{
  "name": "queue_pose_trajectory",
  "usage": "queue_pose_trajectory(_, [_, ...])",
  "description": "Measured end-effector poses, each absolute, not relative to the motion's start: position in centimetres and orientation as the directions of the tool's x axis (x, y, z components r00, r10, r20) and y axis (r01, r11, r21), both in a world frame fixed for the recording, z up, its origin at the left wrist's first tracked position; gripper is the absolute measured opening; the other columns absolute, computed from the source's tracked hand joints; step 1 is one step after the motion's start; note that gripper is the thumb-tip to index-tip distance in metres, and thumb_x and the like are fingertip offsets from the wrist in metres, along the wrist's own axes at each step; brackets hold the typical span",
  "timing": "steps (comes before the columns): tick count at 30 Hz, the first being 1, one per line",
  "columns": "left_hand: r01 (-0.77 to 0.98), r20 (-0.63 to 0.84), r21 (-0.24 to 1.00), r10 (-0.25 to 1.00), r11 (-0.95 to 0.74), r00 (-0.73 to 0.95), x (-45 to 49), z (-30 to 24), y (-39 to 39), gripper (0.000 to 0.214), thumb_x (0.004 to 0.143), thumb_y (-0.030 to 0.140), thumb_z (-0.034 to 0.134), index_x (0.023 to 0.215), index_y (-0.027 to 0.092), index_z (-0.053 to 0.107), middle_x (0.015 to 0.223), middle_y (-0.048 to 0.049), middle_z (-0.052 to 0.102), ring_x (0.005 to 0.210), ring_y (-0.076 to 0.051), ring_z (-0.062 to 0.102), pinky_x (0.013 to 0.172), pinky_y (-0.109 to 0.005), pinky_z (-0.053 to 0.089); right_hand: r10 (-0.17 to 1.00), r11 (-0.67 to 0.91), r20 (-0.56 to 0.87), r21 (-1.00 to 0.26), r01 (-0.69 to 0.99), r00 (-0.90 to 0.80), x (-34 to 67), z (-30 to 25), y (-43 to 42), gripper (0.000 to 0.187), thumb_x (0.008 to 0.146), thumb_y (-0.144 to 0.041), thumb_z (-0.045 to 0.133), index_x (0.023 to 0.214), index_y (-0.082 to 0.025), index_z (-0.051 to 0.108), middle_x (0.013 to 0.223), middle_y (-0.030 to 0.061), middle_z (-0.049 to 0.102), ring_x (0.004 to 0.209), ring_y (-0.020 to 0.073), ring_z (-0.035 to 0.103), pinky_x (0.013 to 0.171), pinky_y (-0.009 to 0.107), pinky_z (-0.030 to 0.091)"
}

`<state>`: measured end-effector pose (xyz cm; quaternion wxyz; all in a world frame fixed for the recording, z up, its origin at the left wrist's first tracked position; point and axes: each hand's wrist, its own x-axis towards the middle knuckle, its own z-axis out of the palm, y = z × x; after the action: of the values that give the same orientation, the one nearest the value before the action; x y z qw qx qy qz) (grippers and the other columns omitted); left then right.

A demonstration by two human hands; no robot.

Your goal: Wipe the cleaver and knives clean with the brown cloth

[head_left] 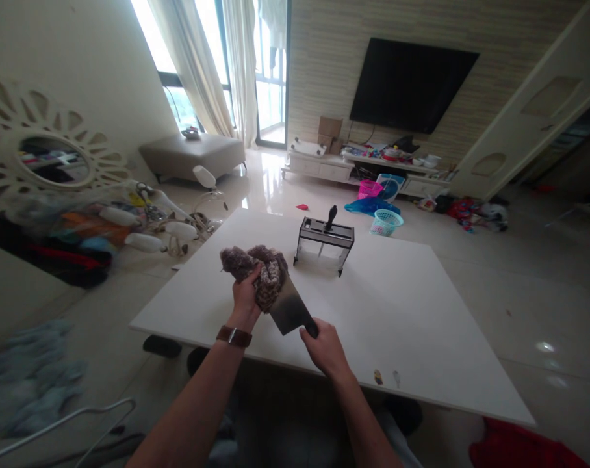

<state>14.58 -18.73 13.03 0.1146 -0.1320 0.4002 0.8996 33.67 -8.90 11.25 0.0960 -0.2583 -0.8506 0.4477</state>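
Observation:
My left hand (245, 297) is closed on a fuzzy brown-purple cloth (262, 270) and presses it against the flat blade of a cleaver (289, 308). My right hand (324, 349) grips the cleaver's dark handle, with the blade pointing up and left toward the cloth. Both hands are held above the near part of a white table (397, 312). A metal knife rack (324, 238) stands farther back on the table with one black-handled knife (331, 217) in it.
Two small items (386, 377) lie near the table's front edge. Baskets (385, 222) and toys are scattered on the glossy floor beyond. A TV cabinet (324, 168) and a grey bench (192, 153) stand at the back. A cluttered pile (110, 227) lies to the left.

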Motion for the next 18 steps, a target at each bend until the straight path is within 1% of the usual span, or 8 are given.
queue_pose_trajectory(3, [-0.343, -0.328, 0.685, 0.149, -0.643, -0.933, 14.60, 13.18, -18.76, 0.034, 0.067, 0.015, 0.085, 0.099, 0.010, 0.074, 0.101, -0.0114, 0.078, 0.090, -0.023, 0.075, 0.089, -0.038, 0.061, 0.534, 0.450, -0.080, -0.816, 0.363, -0.842, 33.74, 11.08, -9.03, 0.024, 0.084, -0.033, 0.057, 0.065, -0.020, 0.054, 0.061, -0.0016, 0.055, 0.061, 0.0136, 0.046, 0.058, 0.026, 0.030])
queue_pose_trajectory(8, [-0.394, -0.304, 0.697, 0.251, -0.599, -0.919, 15.06, 13.73, -18.70, 0.032, 0.066, 0.015, 0.084, 0.096, 0.009, 0.075, 0.092, -0.0114, 0.078, 0.091, -0.026, 0.075, 0.088, -0.038, 0.061, 0.541, 0.432, -0.097, -0.820, 0.375, -0.835, 33.84, 10.91, -9.05, 0.024, 0.084, -0.034, 0.056, 0.065, -0.019, 0.054, 0.062, -0.0017, 0.054, 0.061, 0.0135, 0.047, 0.059, 0.025, 0.031])
queue_pose_trajectory(12, [-0.412, -0.310, 0.693, 0.271, -0.592, -0.911, 15.35, 13.85, -18.62, 0.033, 0.065, 0.016, 0.085, 0.096, 0.009, 0.074, 0.090, -0.0114, 0.078, 0.091, -0.026, 0.075, 0.087, -0.039, 0.062, 0.543, 0.434, -0.095, -0.819, 0.375, -0.835, 33.88, 10.98, -9.07, 0.024, 0.084, -0.034, 0.056, 0.065, -0.019, 0.054, 0.061, -0.0017, 0.054, 0.061, 0.0135, 0.046, 0.059, 0.026, 0.031])
queue_pose_trajectory(18, [-0.399, -0.299, 0.706, 0.264, -0.585, -0.917, 15.29, 13.63, -18.59, 0.034, 0.064, 0.016, 0.085, 0.096, 0.009, 0.074, 0.091, -0.0113, 0.078, 0.090, -0.026, 0.075, 0.087, -0.039, 0.061, 0.544, 0.426, -0.095, -0.824, 0.372, -0.834, 33.88, 11.11, -9.15, 0.023, 0.083, -0.033, 0.056, 0.065, -0.019, 0.055, 0.061, -0.0015, 0.055, 0.061, 0.0137, 0.046, 0.058, 0.025, 0.032])
